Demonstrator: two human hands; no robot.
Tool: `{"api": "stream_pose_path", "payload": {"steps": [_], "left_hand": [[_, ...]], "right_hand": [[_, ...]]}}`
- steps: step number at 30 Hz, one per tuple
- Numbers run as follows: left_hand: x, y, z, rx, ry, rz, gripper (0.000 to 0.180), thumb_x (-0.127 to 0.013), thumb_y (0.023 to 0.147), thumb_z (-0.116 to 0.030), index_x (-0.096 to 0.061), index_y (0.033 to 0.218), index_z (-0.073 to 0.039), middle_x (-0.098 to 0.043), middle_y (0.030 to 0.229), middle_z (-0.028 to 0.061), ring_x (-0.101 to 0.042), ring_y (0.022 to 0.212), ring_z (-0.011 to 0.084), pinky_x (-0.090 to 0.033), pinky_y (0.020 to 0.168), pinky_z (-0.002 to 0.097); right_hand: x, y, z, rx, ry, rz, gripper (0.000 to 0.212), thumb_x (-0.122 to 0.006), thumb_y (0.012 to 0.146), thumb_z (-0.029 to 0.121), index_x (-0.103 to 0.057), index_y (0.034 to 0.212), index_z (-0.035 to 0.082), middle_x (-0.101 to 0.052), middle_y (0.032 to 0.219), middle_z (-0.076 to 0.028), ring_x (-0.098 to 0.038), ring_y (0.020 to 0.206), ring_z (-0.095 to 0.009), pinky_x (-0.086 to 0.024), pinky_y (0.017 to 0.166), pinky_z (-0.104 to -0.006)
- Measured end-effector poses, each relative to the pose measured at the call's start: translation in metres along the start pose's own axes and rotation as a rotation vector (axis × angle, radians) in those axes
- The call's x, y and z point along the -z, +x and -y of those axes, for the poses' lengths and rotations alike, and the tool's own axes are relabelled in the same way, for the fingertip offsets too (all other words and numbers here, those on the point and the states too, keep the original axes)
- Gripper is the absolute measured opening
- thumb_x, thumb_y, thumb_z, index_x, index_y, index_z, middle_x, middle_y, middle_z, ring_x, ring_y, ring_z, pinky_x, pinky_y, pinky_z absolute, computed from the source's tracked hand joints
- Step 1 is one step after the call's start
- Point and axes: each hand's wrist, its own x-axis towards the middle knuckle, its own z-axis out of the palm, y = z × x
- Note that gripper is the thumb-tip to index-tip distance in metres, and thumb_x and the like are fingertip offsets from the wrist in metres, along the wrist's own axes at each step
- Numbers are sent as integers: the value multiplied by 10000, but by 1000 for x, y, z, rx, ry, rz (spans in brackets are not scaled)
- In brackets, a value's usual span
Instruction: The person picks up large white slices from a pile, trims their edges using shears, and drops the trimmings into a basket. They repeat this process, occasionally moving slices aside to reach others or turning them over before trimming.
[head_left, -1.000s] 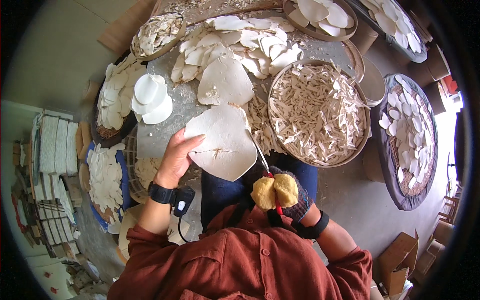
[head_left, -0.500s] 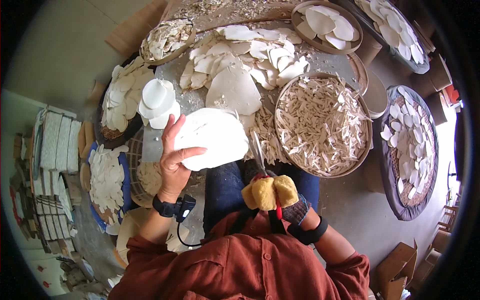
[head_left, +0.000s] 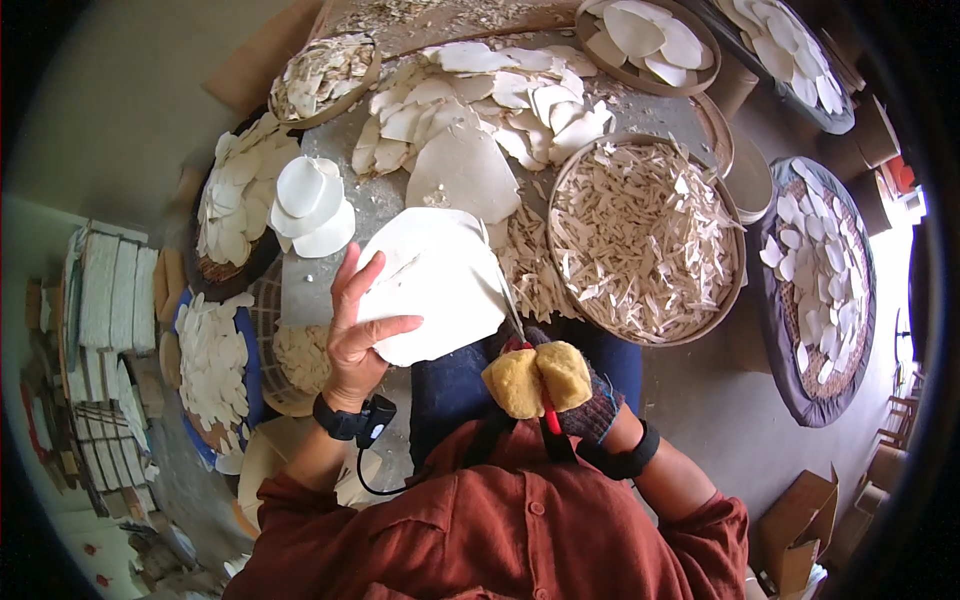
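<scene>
My left hand (head_left: 352,345) pinches a large, thin white slice (head_left: 440,285) by its left side, thumb on top. My right hand (head_left: 600,408), in a dark knitted glove, is closed round scissors (head_left: 515,310) with red handles. Yellow spongy padding (head_left: 538,380) is bound on the handles and hides most of the fingers. The blades point up and lie against the right edge of the slice. A thin sliver stands off the slice's upper right edge. Beneath and beyond lies a heap of similar slices (head_left: 465,165) on a grey table.
A round tray of white trimmings (head_left: 648,240) stands right of the slice. Stacked rounded pieces (head_left: 308,205) sit at the left. Trays of slices (head_left: 235,195) line the left side; another covered tray (head_left: 815,280) is at the right. An open cardboard box (head_left: 800,530) stands lower right.
The slice has shifted slightly right and down with my left hand, turning a little. The scissors now meet its right edge, where a gap showed before.
</scene>
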Motion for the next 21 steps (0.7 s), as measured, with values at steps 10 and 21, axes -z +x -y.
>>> {"api": "stream_pose_path", "payload": {"steps": [10,21], "left_hand": [[1,4,1,-46,-9,-33,257,-720,675,-74,-685,879,-226,-506,1269,78,-323,1281,345,-323,1029,438],[1,19,18,792,-667,-87,403,-580,827,-38,-447,1202,31,-559,1069,90,-534,946,116,-437,832,237]], "right_hand": [[-39,-6,14,163,-81,81,287,-593,856,186,-541,1069,0,-595,1044,-101,-580,971,-174,-469,858,-316],[13,-6,-6,93,-648,-133,299,-619,822,161,-521,1072,30,-601,988,-67,-586,918,-165,-473,821,-305]]}}
